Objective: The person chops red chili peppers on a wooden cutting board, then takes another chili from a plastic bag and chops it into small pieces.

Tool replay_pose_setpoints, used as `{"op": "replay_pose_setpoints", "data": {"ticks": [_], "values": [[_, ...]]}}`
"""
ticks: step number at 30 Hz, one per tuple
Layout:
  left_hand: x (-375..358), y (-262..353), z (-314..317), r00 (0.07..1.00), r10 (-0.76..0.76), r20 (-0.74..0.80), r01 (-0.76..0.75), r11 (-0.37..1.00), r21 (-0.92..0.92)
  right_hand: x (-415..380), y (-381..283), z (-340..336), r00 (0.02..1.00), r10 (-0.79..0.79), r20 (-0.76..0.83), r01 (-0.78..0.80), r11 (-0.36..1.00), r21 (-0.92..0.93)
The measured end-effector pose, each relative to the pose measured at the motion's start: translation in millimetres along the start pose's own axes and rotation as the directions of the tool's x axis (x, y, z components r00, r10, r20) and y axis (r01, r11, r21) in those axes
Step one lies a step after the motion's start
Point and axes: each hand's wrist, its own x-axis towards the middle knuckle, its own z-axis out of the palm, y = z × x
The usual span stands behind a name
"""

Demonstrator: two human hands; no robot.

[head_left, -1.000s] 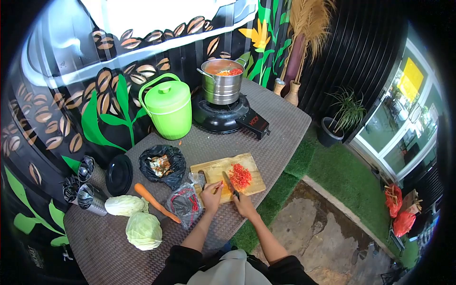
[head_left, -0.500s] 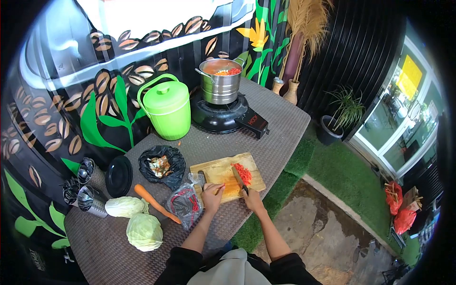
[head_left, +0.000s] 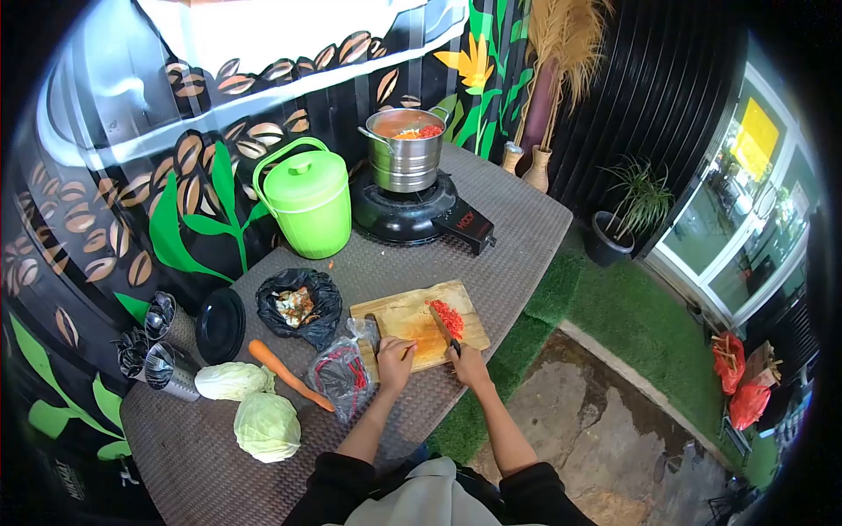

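Note:
My right hand [head_left: 469, 364] grips the black handle of a knife [head_left: 442, 324]. Its blade lies along the left side of a pile of finely chopped red pieces, likely chili [head_left: 449, 317], on the wooden cutting board [head_left: 386, 307]. At the board's lower left, my left hand [head_left: 395, 361] is closed with its fingertips pinched together; what is between them is too small to make out. Just left of that hand is a clear plastic bag [head_left: 338, 381] with red chilies inside. A dark handle-like object [head_left: 371, 326] rests by the board's left edge.
A steel pot [head_left: 403, 162] of red and orange food stands on a black portable stove [head_left: 403, 210]. Beside it is a lidded green bucket [head_left: 307, 202]. Further left are a black bag of scraps [head_left: 329, 320], a carrot [head_left: 289, 375], cabbages [head_left: 267, 428] and metal utensil holders [head_left: 175, 373].
My hands have barely shifted; the knife stays beside the red pile. The view has moved very slightly.

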Motion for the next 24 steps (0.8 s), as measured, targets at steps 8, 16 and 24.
{"op": "replay_pose_setpoints", "data": {"ticks": [8,16,24], "values": [[-0.1,-6.2,3.2,0.998,0.044,0.042,-0.045,0.998,0.032,-18.4,1.6,14.8,0.997,-0.081,-0.005,0.081,0.997,-0.009],[0.4,0.4,8.8,0.999,0.026,0.04,-0.03,0.994,0.109,-37.6,-27.2,7.6,0.992,-0.109,-0.07,0.104,0.992,-0.073],[0.3,-0.4,13.5,0.993,0.063,0.1,-0.079,0.983,0.166,-31.2,-28.9,22.1,0.997,-0.066,-0.034,0.058,0.981,-0.186]]}}
